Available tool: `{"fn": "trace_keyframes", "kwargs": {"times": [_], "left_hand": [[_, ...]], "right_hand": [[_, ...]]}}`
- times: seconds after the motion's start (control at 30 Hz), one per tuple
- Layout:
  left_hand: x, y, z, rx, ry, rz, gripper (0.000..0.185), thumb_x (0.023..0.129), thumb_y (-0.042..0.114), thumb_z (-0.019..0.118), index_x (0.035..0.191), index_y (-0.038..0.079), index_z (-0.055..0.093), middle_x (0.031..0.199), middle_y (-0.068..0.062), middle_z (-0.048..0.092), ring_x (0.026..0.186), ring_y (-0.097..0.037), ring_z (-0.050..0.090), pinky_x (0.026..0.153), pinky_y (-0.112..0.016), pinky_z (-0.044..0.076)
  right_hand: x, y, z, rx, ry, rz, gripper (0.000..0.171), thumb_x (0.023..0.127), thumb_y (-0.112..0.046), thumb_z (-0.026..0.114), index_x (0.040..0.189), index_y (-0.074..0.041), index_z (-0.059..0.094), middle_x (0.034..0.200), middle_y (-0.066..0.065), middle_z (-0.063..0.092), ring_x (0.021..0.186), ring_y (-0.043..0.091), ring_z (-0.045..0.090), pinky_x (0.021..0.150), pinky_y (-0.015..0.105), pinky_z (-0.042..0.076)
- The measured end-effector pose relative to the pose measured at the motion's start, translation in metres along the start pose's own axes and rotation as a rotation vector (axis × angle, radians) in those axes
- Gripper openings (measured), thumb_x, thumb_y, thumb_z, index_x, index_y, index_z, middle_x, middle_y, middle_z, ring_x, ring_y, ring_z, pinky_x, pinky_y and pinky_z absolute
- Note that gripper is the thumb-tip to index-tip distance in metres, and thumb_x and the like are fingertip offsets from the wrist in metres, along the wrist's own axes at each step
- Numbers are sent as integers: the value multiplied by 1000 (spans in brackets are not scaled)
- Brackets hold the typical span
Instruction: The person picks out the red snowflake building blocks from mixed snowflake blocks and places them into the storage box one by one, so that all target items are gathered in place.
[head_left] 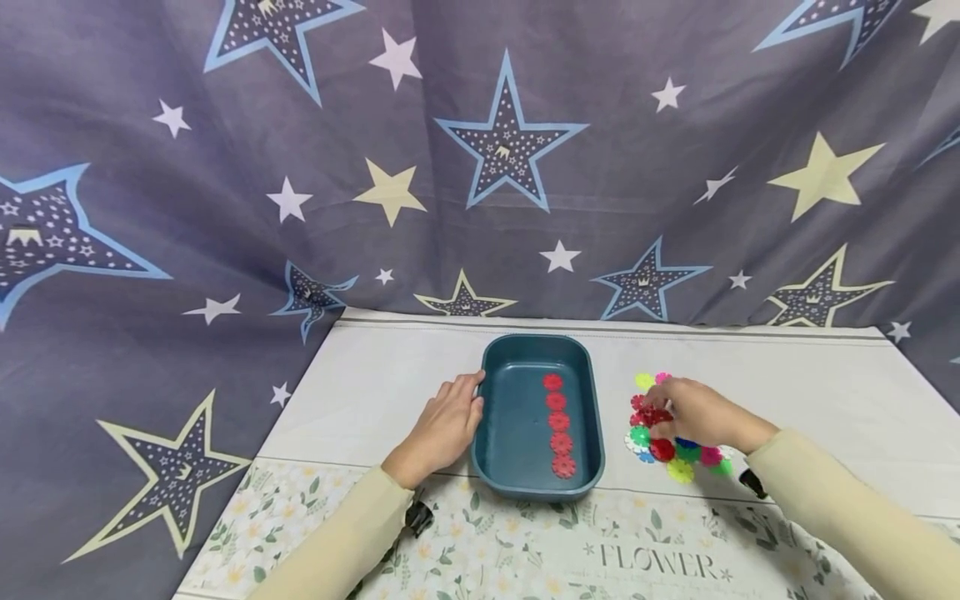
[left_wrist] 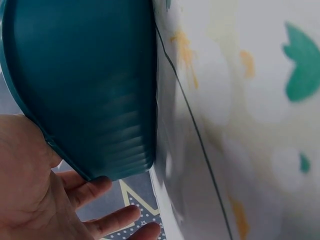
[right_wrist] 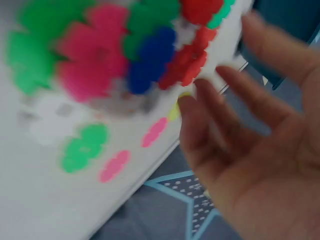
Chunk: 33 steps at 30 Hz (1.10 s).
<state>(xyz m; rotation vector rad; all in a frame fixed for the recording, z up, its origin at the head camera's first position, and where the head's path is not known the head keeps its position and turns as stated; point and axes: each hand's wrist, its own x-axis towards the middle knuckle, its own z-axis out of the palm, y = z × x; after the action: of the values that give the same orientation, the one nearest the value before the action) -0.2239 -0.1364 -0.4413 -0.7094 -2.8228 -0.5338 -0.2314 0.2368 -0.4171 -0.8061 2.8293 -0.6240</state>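
A dark teal tray (head_left: 512,425) stands on the table with several red flower-shaped plastic pieces (head_left: 558,422) in a column along its right side. My left hand (head_left: 442,425) rests against the tray's left rim, its fingers loosely extended beside the outer wall (left_wrist: 100,90) in the left wrist view. Over a loose pile of multicoloured flower-shaped pieces (head_left: 682,472) is my right hand (head_left: 701,410). Its fingers are bent and spread apart, with nothing between them in the right wrist view. Red pieces (right_wrist: 190,59) lie close to those fingertips; the hand covers part of the pile.
The table (head_left: 405,358) has a white cloth, floral along the front with the printed word FLOWER (head_left: 658,562). A dark curtain (head_left: 465,233) with stars hangs behind it. Single pink (right_wrist: 115,166) and green pieces (right_wrist: 85,148) lie around the pile.
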Motion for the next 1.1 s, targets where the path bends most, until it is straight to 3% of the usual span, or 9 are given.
{"fn": "trace_keyframes", "kwargs": {"times": [0.13,0.3,0.57,0.9,1.1], "left_hand": [[-1,-1,-1,-12,-1,1,41,102,18,40,139,1,41,128,-13,49,105,-32,49,76,-48,44],[-2,-2,0,-16,0,1,41,102,18,40,140,2,40,128,-13,48,105,-32,49,76,-48,44],[-4,-2,0,-39,-5,-2,41,102,18,41,140,1,40,128,-13,49,106,-33,49,77,-49,44],[-3,-1,0,-42,-6,-4,41,103,19,40,139,1,40,128,-13,49,109,-33,48,78,-50,43],[-2,0,1,-38,2,4,40,102,18,40,139,1,41,128,-13,49,107,-33,49,76,-49,43]], "right_hand": [[-14,7,13,95,-36,10,38,73,-17,82,106,-4,68,91,-1,59,79,17,53,70,36,47],[-24,11,24,105,45,-43,29,74,-13,81,101,-10,69,85,-5,54,73,13,49,64,31,43],[-29,14,33,91,124,-44,23,71,-11,83,86,-16,67,80,-7,51,69,12,48,62,27,41],[-33,12,31,101,176,-12,25,70,-16,84,79,-19,61,76,-9,53,67,9,48,61,27,40],[-37,10,23,87,236,-90,12,76,-12,78,76,-20,69,80,-12,57,71,5,52,62,28,45]]}}
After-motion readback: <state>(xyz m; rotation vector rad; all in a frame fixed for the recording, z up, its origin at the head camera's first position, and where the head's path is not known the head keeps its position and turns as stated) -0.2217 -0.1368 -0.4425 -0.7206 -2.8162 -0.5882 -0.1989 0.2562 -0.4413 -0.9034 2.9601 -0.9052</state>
